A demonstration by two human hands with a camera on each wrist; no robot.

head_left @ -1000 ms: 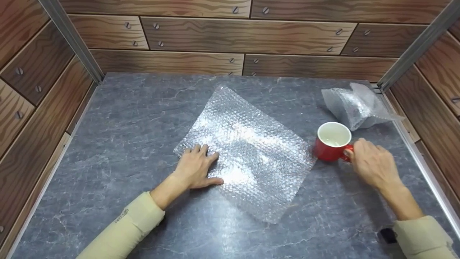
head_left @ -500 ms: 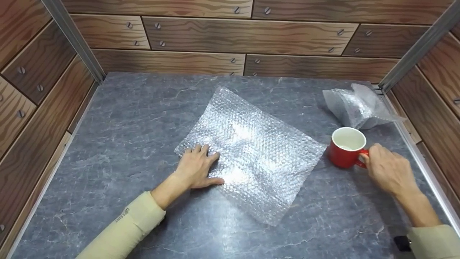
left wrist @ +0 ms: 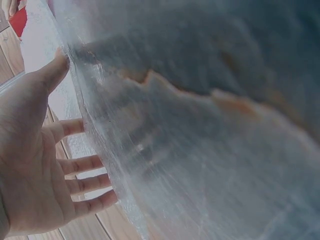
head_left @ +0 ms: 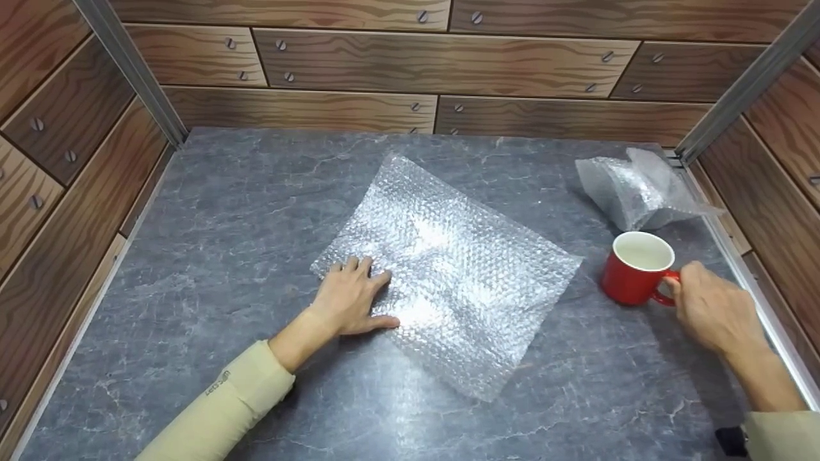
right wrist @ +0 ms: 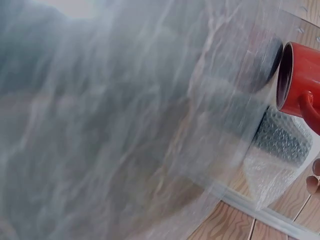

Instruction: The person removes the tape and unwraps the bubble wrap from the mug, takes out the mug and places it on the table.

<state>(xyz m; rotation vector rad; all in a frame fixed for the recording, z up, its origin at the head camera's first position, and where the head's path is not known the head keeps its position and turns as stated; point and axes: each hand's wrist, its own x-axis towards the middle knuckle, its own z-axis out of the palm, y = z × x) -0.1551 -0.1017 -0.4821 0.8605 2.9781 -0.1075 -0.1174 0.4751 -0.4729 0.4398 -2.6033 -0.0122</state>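
Observation:
A sheet of bubble wrap [head_left: 480,294] lies spread on the grey marbled table, one corner pointing right. My left hand [head_left: 346,298] rests on its left edge, thumb and fingers spread; the left wrist view shows those fingers [left wrist: 82,164] extended along the edge. To the right of the sheet is a red mug [head_left: 631,282] with a white inside, upright and apart from the wrap. My right hand [head_left: 717,310] grips its handle. In the right wrist view the mug [right wrist: 307,75] shows at the right edge, with only fingertips [right wrist: 313,184] of that hand visible.
A crumpled bubble-wrap bundle [head_left: 631,189] sits at the back right corner, just behind the mug. Wood-patterned panels [head_left: 442,64] with metal corner posts [head_left: 737,83] enclose the table at the back and sides. A metal strip [head_left: 762,307] runs along the right edge.
My right hand has moved the mug to the right and slightly nearer, away from the bubble wrap. The sheet's right corner now lies out in full view. My left hand has stayed in place.

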